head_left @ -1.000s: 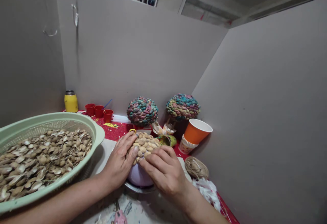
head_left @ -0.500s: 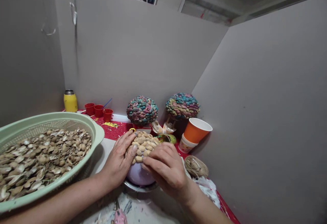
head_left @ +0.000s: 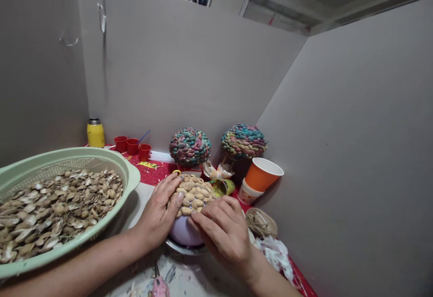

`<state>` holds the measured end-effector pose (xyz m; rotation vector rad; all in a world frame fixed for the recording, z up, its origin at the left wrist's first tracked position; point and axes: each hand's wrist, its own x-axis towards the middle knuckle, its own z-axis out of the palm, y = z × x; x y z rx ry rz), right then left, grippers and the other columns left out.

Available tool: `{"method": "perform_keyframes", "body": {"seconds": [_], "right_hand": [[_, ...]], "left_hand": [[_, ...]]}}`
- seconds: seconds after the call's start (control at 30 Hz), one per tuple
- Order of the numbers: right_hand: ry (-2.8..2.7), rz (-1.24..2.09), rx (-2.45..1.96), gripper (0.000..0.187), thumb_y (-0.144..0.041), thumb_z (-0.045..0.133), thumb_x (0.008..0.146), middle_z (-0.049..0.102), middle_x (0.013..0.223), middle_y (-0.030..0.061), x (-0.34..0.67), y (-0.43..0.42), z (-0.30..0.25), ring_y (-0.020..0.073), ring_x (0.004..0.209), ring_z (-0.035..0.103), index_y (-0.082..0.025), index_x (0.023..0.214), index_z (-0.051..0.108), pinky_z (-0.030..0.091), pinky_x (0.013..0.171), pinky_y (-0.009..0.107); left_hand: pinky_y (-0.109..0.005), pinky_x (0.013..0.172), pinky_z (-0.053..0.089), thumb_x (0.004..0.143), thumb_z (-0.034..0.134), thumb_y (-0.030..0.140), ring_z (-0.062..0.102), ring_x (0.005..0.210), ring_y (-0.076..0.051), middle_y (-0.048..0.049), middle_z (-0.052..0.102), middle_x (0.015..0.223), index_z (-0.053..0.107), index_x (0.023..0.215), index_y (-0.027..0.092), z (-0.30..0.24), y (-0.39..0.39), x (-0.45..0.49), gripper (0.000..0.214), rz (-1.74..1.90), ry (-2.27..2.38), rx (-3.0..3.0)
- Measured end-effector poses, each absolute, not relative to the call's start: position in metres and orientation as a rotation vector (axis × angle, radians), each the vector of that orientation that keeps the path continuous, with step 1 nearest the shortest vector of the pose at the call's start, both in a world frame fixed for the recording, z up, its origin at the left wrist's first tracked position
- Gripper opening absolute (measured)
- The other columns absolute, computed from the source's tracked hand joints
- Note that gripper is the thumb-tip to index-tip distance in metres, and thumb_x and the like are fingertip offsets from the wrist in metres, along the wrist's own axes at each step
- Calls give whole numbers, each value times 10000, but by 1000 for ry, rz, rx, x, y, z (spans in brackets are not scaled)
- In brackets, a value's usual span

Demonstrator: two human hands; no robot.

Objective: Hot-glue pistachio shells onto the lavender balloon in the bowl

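A smooth lilac ball (head_left: 186, 231), its upper part covered in rows of tan peanut shells (head_left: 193, 193), rests in a shallow metal bowl (head_left: 185, 249). My left hand (head_left: 160, 213) curves round the ball's left side, with the fingers over the top and the thumb pressed on the shells in front. At the right, my right hand (head_left: 223, 227) has its fingers closed together, the tips against the lowest row of shells. Whatever those fingertips pinch is hidden behind them.
A green colander (head_left: 133, 175) full of loose shells fills the left. Behind stand red cups (head_left: 132, 146), a yellow bottle (head_left: 95, 133), two colourful shell-covered balls (head_left: 190, 147), a tipped green container (head_left: 223, 187) and stacked paper cups (head_left: 262, 174). Twine (head_left: 261, 223) and a pink-handled tool (head_left: 159, 286) lie nearer.
The whole view has shifted slightly. Both hands stay on the ball, and the right fingers have moved a little over the lower row of shells.
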<state>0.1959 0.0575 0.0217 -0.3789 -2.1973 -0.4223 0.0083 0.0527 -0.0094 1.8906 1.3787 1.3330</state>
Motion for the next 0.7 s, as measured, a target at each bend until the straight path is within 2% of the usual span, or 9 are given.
{"method": "perform_keyframes", "body": {"seconds": [0.4, 0.7], "right_hand": [[-2259, -484, -361, 211, -116, 441, 996, 688, 785, 57, 196, 57, 27, 177, 737, 572, -122, 967, 649, 395, 782, 374], [-2302, -581, -296, 240, -86, 423, 986, 689, 794, 75, 197, 59, 32, 189, 734, 577, -98, 960, 662, 401, 806, 389]], "left_hand": [[-490, 1172, 289, 976, 392, 403, 402, 1385, -235, -117, 479, 1488, 537, 1359, 199, -10, 53, 9, 457, 1352, 1367, 1924], [-489, 1171, 286, 975, 387, 415, 397, 1387, -236, -117, 480, 1484, 538, 1358, 203, -10, 53, 9, 463, 1356, 1368, 1920]]}}
